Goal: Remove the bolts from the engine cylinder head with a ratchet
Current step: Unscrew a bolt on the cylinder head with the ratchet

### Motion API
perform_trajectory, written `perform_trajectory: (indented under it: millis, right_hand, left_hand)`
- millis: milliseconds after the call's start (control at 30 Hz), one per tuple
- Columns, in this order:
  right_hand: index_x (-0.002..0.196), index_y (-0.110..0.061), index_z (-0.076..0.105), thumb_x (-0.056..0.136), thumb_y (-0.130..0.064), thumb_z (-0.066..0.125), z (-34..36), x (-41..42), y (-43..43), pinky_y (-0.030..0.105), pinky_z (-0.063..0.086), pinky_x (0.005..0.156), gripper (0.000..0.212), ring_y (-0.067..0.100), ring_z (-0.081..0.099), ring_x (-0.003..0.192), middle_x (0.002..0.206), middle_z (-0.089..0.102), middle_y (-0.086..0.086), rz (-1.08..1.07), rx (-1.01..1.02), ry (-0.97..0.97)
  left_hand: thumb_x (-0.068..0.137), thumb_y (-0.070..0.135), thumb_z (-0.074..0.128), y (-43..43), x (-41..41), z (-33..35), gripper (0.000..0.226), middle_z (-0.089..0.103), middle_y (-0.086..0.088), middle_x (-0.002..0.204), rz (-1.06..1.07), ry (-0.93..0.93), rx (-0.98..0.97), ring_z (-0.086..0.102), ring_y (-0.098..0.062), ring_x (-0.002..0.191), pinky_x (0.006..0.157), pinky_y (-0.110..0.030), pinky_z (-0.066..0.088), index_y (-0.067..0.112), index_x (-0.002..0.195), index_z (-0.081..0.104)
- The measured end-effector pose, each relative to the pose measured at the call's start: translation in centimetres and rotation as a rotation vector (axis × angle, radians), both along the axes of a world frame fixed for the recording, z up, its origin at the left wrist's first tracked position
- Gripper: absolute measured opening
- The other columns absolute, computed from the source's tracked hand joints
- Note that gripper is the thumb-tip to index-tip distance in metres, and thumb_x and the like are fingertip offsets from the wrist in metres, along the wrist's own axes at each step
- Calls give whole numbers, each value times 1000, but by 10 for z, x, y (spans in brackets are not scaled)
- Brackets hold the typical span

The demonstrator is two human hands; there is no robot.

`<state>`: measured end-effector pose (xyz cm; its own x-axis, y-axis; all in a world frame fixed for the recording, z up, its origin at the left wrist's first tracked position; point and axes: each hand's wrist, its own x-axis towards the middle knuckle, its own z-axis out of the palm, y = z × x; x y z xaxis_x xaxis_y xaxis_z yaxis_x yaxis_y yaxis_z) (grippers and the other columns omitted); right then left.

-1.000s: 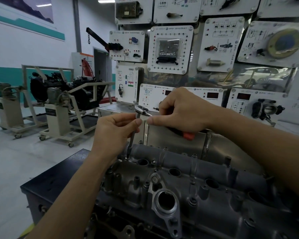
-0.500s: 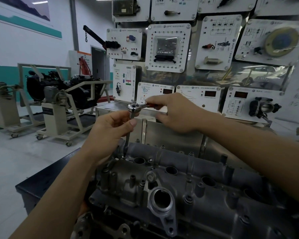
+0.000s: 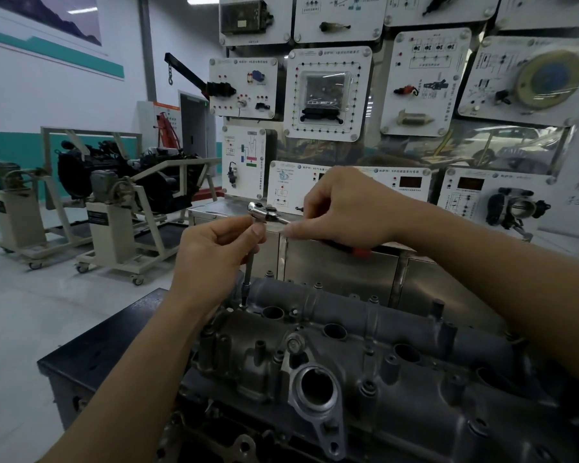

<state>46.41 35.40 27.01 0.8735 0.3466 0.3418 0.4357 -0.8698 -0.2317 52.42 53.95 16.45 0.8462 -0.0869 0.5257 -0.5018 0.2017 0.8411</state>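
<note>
One ratchet (image 3: 263, 213), one extension bar (image 3: 247, 279) and one cylinder head (image 3: 365, 349) are in play, worked by two bare hands. The cylinder head lies on a black table (image 3: 91, 349) in the near middle of the scene. Four round wells run in a row along its top, and one large round port (image 3: 316, 389) opens at its near end.

The extension bar stands almost upright with its lower tip on the far left corner of the cylinder head. Any bolt under the tip is hidden. The ratchet's chrome head sits on top of the bar, just above and right of the left hand (image 3: 214, 259). That hand pinches the upper part of the bar between thumb and fingers, directly below the ratchet head. The right hand (image 3: 345, 208) is curled round the ratchet handle, which runs right from the head. Its index finger lies along the shaft, and the handle's red end (image 3: 361, 252) shows under the palm.

Two wheeled engine stands (image 3: 121, 228) sit on the floor at far left. White training panels (image 3: 328, 95) cover the far wall.
</note>
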Motion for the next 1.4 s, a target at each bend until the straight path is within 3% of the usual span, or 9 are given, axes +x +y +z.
perform_trajectory:
  millis: [233, 333, 467, 567, 667, 767, 900, 1100, 1400]
  right_hand:
    - [80, 7, 71, 87, -50, 66, -5, 2, 4, 24, 37, 53, 58, 15, 44, 45, 53, 57, 4, 142, 212, 377]
    - [79, -6, 77, 93, -37, 69, 0, 4, -11, 21, 47, 52, 34, 20, 56, 46, 60, 67, -2, 95, 144, 237]
    - [106, -22, 79, 96, -25, 69, -7, 15, -15, 28, 54, 78, 15, 6, 68, 82, 89, 74, -14, -5, -50, -51]
    - [139, -30, 58, 99, -10, 56, -21, 24, -9, 40, 52, 97, 45, 16, 64, 107, 128, 65, -2, -51, -110, -92]
    - [159, -36, 20, 95, -3, 56, -31, 24, -4, 34, 35, 117, 80, 16, 36, 145, 167, 19, -6, 1, -152, -20]
    - [155, -27, 29, 87, -11, 68, -38, 25, -1, 34, 46, 104, 80, 16, 53, 126, 158, 34, -2, -35, -13, -209]
    - [104, -16, 65, 87, -16, 73, -45, 28, 9, 21, 45, 69, 19, 2, 56, 74, 93, 64, -7, -3, 103, -215]
    - [103, -17, 79, 93, -30, 71, -81, 36, 36, 18, 49, 67, 19, 0, 63, 70, 85, 73, -9, 106, -20, 263]
    - [100, -8, 79, 94, -22, 69, -85, 50, 54, 28, 52, 79, 19, 18, 68, 89, 97, 77, 5, 80, -210, 260]
  left_hand:
    - [64, 33, 79, -3, -3, 1, 23, 76, 6, 73, 68, -21, -73, 71, -6, 65, 59, -13, 52, 25, 85, 73]
    - [64, 33, 80, -1, 0, 0, 29, 77, 0, 77, 27, 22, -61, 70, -11, 69, 64, -18, 56, 21, 90, 74]
    - [73, 37, 71, 3, 4, -2, 38, 72, 5, 80, -108, 13, 106, 67, -12, 78, 73, -22, 57, 18, 106, 72]
    - [84, 37, 63, 6, 5, -3, 32, 64, 14, 77, -195, -37, 183, 61, -4, 77, 74, -24, 56, 20, 109, 74]
    - [90, 32, 60, 6, 5, -2, 22, 72, 6, 86, -199, -56, 126, 66, -9, 84, 73, -25, 57, 24, 104, 74]
    - [100, 20, 56, 4, 5, 2, 18, 76, 2, 92, -116, -82, 67, 71, -11, 88, 72, -24, 58, 24, 103, 73]
    - [102, 16, 53, 9, 11, 19, 21, 78, -1, 95, -108, -16, -36, 75, -18, 92, 75, -24, 60, 22, 98, 73]
    - [103, 15, 52, 13, 20, 25, 19, 78, 3, 93, -104, 42, -84, 74, -15, 92, 82, -27, 61, 17, 101, 70]
    - [104, 15, 53, 6, 22, 11, 20, 78, 3, 91, -76, 75, -103, 75, -16, 90, 74, -23, 60, 19, 98, 71]
